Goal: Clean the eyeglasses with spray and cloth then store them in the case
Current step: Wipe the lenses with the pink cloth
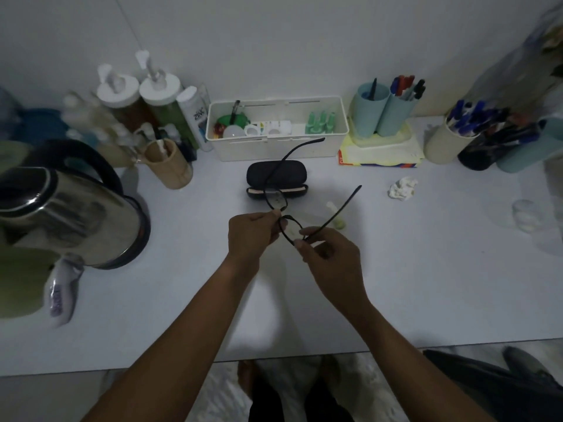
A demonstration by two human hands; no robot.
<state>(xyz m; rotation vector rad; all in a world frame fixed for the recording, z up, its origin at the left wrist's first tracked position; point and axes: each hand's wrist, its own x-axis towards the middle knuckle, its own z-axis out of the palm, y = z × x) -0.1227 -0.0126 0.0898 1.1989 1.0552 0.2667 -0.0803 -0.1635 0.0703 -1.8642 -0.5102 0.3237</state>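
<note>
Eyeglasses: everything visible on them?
The eyeglasses have a thin black frame, plastic by its look, and clear lenses. Both temples are unfolded and point away from the person. They are held above the white table, in front of the open black case. The left hand pinches the rim near the bridge; the right hand pinches the far corner by the hinge.

eyeglasses [292, 231]: black, temples unfolded, held aloft | case [276, 178]: black, open | spray bottle [336, 219]: lying | cloth [402, 187]: white, crumpled

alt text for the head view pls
The left hand and right hand pinch black eyeglasses, temples unfolded, above a white table. Beyond lie an open black case, a small spray bottle and a crumpled white cloth.
</note>
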